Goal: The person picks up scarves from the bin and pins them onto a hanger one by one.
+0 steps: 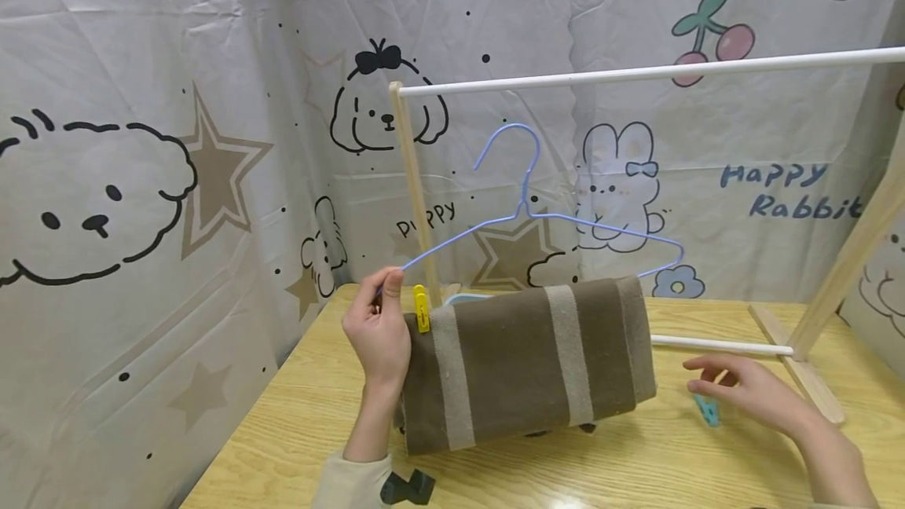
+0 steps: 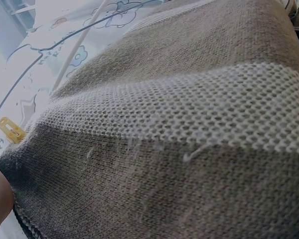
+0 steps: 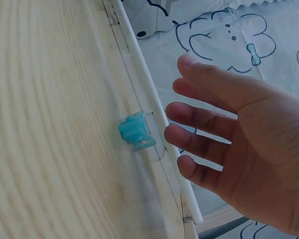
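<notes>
My left hand [image 1: 378, 328] pinches the left corner of a blue wire hanger [image 1: 526, 179] between thumb and fingers. Over the hanger's lower part hangs a folded brown knit cloth [image 1: 505, 368] with pale stripes, slanting up to the right. A yellow clothespin [image 1: 422, 309] grips its top edge beside the left thumb; the left wrist view shows this yellow clothespin [image 2: 11, 130] too. To the right, my right hand [image 1: 749, 391] has its fingers parted and loosely bent. A teal clip [image 3: 136, 130] is just off those fingertips in the right wrist view, with nothing in the palm.
Behind the cloth stands a wooden rack with a white top rail [image 1: 636, 73], a low white bar [image 1: 721, 346] and a right foot [image 1: 799, 368]. A light blue rim [image 1: 467, 298] shows behind the cloth. Printed curtains back the wood-grain table [image 1: 283, 430].
</notes>
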{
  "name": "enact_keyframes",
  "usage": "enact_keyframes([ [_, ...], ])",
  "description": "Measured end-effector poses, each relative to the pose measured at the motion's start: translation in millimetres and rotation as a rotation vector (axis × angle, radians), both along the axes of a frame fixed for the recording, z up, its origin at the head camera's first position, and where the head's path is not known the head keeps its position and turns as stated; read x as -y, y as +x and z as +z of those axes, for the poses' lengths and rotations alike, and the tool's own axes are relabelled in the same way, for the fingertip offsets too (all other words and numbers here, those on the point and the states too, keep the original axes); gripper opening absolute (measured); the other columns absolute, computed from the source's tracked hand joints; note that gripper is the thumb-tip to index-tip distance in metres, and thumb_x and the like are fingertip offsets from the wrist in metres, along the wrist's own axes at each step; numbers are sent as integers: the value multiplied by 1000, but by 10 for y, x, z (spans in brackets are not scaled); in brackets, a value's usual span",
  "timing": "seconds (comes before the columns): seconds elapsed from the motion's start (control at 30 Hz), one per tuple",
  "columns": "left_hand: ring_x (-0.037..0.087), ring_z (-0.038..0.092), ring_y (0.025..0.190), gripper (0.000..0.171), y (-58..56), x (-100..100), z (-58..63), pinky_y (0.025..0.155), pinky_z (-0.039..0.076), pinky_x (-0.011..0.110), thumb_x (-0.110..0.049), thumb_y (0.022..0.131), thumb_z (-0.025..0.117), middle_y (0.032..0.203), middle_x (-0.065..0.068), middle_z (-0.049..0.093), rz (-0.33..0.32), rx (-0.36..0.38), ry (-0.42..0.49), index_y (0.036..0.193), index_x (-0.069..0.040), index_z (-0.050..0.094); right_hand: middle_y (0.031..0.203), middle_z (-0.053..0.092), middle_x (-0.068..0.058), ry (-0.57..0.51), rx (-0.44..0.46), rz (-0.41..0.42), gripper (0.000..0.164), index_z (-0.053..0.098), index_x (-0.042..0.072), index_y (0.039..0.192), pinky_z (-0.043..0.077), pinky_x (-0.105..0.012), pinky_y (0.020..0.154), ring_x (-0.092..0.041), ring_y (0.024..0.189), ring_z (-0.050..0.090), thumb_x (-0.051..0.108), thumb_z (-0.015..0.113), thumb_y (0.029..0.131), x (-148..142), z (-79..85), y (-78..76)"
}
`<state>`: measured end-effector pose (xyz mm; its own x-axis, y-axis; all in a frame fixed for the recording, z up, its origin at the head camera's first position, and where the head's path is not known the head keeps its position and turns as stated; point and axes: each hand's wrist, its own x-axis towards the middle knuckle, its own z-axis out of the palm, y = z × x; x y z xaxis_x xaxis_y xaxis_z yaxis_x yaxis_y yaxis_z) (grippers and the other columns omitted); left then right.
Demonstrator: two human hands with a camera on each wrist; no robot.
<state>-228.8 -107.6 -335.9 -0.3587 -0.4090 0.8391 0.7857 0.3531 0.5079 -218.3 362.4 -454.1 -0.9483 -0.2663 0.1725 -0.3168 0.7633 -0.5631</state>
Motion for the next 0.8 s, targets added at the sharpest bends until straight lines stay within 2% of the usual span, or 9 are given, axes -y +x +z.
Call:
enact_keyframes([
  [0.33,4,29,52,8,-3,-17,-1,46,22,22,-5,92,68,58,6,43,-17,-21,-6,91,2,73,86,60,3,44,85,-32,41,64,-1,123,44,-21,60,3,71,48,27,68,94,-130,-147,-10],
  [0.63,3,29,52,8,-13,-21,-11,46,22,21,-4,92,68,58,6,43,-13,-22,-9,91,2,72,88,62,0,55,172,-48,38,68,1,119,42,-22,58,1,68,49,31,67,95,-130,-149,-11],
  [0.8,4,29,51,8,-3,-21,-4,45,22,22,-5,92,69,58,6,43,-12,-17,-12,91,2,72,88,61,-1,34,158,-49,40,66,-2,121,44,-22,57,1,69,49,28,67,95,-131,-160,-26],
])
